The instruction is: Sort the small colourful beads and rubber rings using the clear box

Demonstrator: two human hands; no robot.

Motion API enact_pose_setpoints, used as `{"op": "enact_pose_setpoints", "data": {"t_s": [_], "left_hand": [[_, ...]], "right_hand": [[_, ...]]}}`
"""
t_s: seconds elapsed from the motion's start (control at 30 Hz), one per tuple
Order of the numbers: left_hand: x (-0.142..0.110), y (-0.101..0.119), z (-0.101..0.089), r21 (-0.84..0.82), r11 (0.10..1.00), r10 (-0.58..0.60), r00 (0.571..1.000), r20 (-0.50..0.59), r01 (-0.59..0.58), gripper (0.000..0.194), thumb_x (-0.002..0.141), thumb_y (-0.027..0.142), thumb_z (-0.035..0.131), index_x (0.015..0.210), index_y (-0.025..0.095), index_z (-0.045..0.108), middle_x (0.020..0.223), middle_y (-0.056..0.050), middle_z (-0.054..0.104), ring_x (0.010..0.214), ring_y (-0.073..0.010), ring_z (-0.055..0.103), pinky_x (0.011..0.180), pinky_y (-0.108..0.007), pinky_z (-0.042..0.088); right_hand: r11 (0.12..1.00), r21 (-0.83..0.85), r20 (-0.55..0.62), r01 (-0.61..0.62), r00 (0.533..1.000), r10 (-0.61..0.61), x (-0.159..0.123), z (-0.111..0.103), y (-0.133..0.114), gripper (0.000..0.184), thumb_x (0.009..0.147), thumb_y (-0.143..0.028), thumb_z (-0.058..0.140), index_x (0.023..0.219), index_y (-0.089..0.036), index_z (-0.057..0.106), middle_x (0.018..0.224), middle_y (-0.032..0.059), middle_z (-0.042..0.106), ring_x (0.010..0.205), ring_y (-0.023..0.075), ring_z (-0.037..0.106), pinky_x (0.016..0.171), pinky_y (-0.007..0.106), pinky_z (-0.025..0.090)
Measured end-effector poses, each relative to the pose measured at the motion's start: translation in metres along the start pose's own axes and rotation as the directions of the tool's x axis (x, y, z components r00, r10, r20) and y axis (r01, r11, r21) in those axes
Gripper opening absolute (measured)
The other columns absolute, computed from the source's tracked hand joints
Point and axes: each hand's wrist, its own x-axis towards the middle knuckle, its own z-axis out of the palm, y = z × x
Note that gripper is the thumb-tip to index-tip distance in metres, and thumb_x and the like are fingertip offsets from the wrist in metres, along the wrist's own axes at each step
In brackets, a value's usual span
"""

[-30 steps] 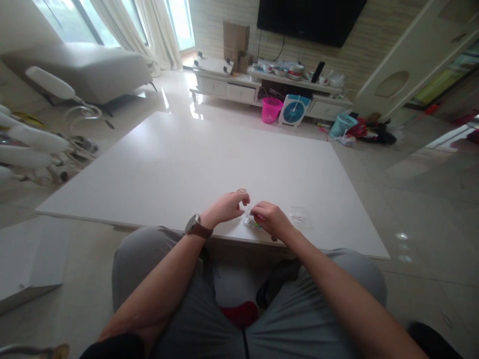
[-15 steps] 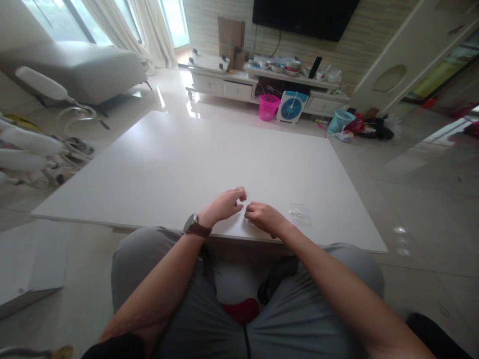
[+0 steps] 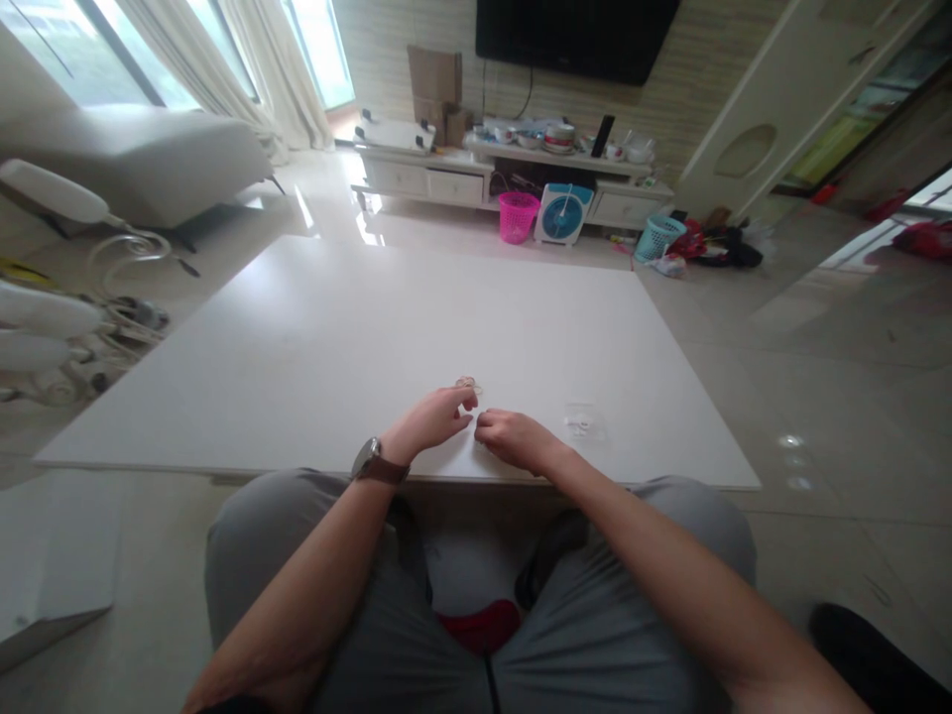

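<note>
My left hand (image 3: 432,422), with a brown-strapped watch (image 3: 378,462) on its wrist, is over the white table (image 3: 416,317) near its front edge. Its fingers are bent, with the thumb apart from them and nothing visible between. Just beyond its fingertips lies a small bunch of thin, pinkish loops (image 3: 466,382), too small to name surely. Close by, my right hand (image 3: 515,438) rests low with its fingertips pinched together; whatever is in them is hidden. To its right is a small clear plastic case (image 3: 584,424) with little whitish pieces in or on it.
Beyond the table stand a pink basket (image 3: 517,216), a blue-and-white fan (image 3: 563,213) and a light blue basket (image 3: 659,238). A low cabinet (image 3: 455,186) carries several bowls. White-cushioned metal chairs (image 3: 52,188) stand at the left.
The whole view has shifted slightly as my head moved. My left fingers have drawn back a little from the pinkish loops, which show more now. My right hand stays pinched.
</note>
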Motion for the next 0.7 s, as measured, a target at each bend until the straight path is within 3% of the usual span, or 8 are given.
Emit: {"op": "enact_pose_setpoints", "data": {"t_s": [0.4, 0.7], "left_hand": [[-0.0002, 0.0024, -0.0012, 0.012, 0.999, -0.038, 0.999, 0.038, 0.038, 0.016, 0.087, 0.022, 0.054, 0.097, 0.018, 0.066, 0.089, -0.006, 0.072, 0.073, -0.0186, 0.067, 0.069, -0.029, 0.05], [0.0002, 0.0029, -0.0012, 0.001, 0.999, -0.036, 0.998, 0.042, 0.036, 0.017, 0.086, 0.022, 0.054, 0.095, 0.018, 0.067, 0.089, -0.006, 0.073, 0.074, -0.0189, 0.067, 0.07, -0.029, 0.051]], "right_hand": [[0.999, 0.012, 0.004, -0.039, 0.999, 0.039, -0.0015, -0.0075, -0.0016, 0.021, 0.095, -0.005, 0.051, 0.087, -0.014, 0.068, 0.093, 0.0081, 0.064, 0.087, 0.0175, 0.058, 0.077, 0.027, 0.046], [0.996, -0.086, -0.004, -0.031, 1.0, 0.03, 0.0023, -0.005, -0.0037, 0.02, 0.096, -0.008, 0.051, 0.088, -0.014, 0.069, 0.095, 0.0091, 0.064, 0.089, 0.019, 0.058, 0.078, 0.029, 0.046]]}}
